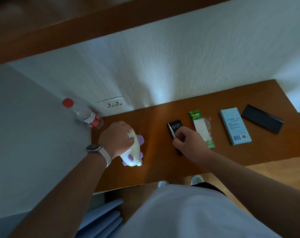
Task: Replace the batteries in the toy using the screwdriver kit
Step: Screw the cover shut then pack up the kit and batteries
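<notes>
left hand (pixel 116 137): grips toy (pixel 135 152)
right hand (pixel 187 141): pinches driver (pixel 171 130), kit (pixel 177 125) at toy's 3 o'clock
progress: barely started i reckon, whole swap left

The left hand (pixel 117 137) grips the white-and-purple toy (pixel 136 149) near the left edge of the tabletop (pixel 159 169). The right hand (pixel 187 140) pinches a screwdriver (pixel 171 131) over the open screwdriver kit (pixel 177 125). Toward the right edge lie a battery pack (pixel 203 129), a blue box (pixel 235 126) and a black lid (pixel 262 118).

White toy plane (pixel 134 150), purple wings, far end gripped by left fingers (pixel 130 139). Black bit tray (pixel 176 125) open, just beyond right fingers (pixel 179 136); silver driver (pixel 171 131) pinched in them. Green battery pack (pixel 202 127) just right of those.
</notes>
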